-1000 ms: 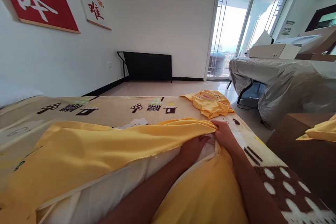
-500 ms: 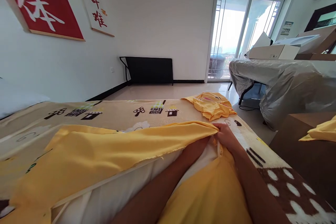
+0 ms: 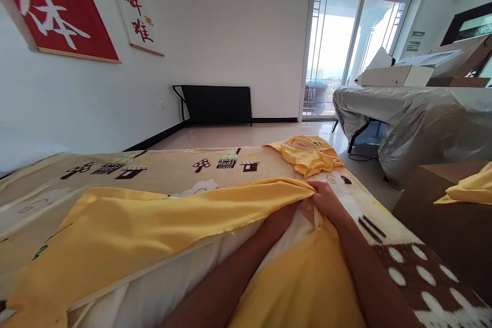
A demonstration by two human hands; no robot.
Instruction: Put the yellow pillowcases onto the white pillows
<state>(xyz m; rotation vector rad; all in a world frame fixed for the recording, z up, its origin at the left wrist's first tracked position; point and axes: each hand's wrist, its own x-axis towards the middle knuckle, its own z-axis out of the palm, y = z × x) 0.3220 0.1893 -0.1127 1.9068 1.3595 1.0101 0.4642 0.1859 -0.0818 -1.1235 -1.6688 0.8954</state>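
A yellow cloth cover lies open along one long edge, with white fabric showing between its two sides. My right hand pinches the cover's far corner, fingers closed on the gathered cloth. Reaching in under the raised upper flap is my left hand; its fingers are hidden beneath the yellow cloth. A frayed raw edge runs along this flap. Close to my body, the cover's lower side spreads between my forearms. Beyond my right hand, another crumpled yellow cloth with printed marks rests on the patterned blanket.
At the right stands a brown cardboard box with a folded yellow cloth on it. Behind it is a plastic-covered table bearing boxes. A black folded panel leans against the far wall.
The view has shifted slightly, so everything sits a little further left. Both hands keep their places at the cover's corner.
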